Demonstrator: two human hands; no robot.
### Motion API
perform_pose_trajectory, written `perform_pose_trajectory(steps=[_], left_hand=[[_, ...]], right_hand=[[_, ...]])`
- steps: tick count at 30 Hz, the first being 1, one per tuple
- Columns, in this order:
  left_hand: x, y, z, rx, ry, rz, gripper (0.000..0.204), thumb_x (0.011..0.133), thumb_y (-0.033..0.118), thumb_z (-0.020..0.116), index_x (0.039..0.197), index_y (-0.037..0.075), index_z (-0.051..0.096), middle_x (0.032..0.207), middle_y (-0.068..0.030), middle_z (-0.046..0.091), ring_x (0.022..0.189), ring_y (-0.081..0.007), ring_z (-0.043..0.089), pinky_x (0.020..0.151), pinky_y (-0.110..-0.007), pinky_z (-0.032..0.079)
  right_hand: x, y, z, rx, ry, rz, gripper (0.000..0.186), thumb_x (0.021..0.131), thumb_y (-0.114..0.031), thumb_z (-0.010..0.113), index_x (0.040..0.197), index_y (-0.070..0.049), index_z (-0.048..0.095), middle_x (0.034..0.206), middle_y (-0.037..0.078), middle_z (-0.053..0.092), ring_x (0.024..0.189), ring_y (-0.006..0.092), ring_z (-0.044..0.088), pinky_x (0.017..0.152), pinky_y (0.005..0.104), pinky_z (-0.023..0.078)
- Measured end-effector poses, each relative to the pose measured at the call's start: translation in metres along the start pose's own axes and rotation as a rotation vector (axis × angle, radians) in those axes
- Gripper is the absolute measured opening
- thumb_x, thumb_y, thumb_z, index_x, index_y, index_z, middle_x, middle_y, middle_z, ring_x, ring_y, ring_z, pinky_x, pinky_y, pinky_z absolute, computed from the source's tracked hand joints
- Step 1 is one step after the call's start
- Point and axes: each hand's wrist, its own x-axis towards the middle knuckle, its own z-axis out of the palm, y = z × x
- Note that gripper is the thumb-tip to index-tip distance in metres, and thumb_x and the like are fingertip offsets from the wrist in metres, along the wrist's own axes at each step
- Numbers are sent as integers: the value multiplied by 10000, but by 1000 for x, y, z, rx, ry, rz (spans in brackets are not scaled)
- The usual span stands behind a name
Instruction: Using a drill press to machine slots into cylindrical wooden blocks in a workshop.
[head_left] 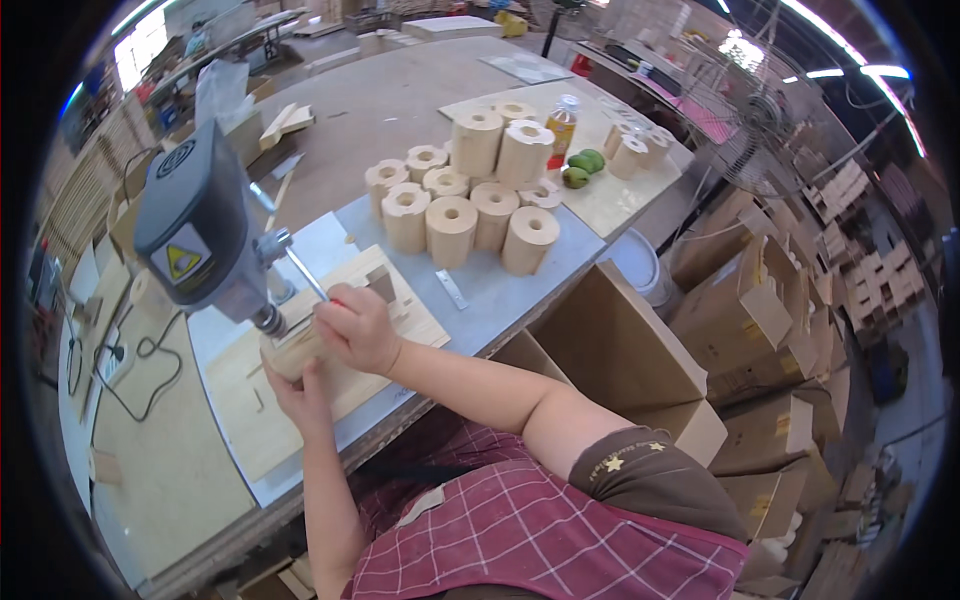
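Observation:
A grey bench drill press (195,220) stands at the left with its chuck (269,320) lowered. Right under the chuck lies a pale wooden cylinder (292,352) on its side, and my left hand (305,397) is closed around its near end. My right hand (357,330) grips the end of the drill press's metal feed lever (303,268). Both hands are close together over a light wooden board (415,325) on the bench. The drill bit's tip and the far side of the cylinder are hidden.
Several bored wooden cylinders (452,225) are grouped beyond my right hand, with a bottle (562,130) and green fruits (577,172) behind them. A small metal strip (451,289) lies nearby. A black cable (150,400) curls at left. Open cardboard boxes (620,340) stand beside the bench.

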Motion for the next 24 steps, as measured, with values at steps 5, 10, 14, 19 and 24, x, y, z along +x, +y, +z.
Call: perform_pose_trajectory(steps=[5, 10, 14, 19, 24], left_hand=[[0, 5, 1, 27, -8, -8, 657, 784, 1, 573, 1350, -18, 240, 1233, -149, 449, 1057, -205, 503, 891, -303, 406], [1, 5, 2, 26, -10, -4, 664, 782, 0, 576, 1352, -17, 237, 1247, -145, 438, 1058, -203, 500, 895, -298, 400], [-1, 10, 3, 3, 5, -29, 672, 779, -13, 571, 1356, -17, 226, 1261, -142, 424, 1061, -200, 497, 896, -294, 400], [1, 13, 6, -11, 6, -50, 677, 779, -15, 570, 1358, -18, 220, 1259, -147, 424, 1060, -200, 497, 898, -290, 397], [5, 11, 5, 22, -15, 7, 677, 782, 5, 576, 1358, -19, 220, 1258, -153, 423, 1064, -208, 495, 906, -294, 392]], right_hand=[[-2, 3, 1, 17, 24, -15, 121, 700, -95, 617, 801, -63, 557, 741, 80, 505, 587, 243, 493, 526, 344, 382], [9, -4, -9, 1, 5, -43, 105, 701, -105, 620, 764, -66, 546, 726, 82, 503, 585, 241, 494, 519, 337, 381], [52, -22, -31, -60, -65, -87, 147, 727, -137, 611, 673, -68, 493, 606, 80, 489, 508, 256, 493, 461, 349, 373], [136, -21, -23, -131, -54, -17, 222, 794, -202, 555, 634, -72, 472, 562, 120, 527, 511, 305, 547, 445, 399, 403], [184, 5, 10, -216, -126, 186, 216, 802, -245, 529, 681, -66, 521, 657, 139, 591, 636, 319, 596, 549, 423, 451]])
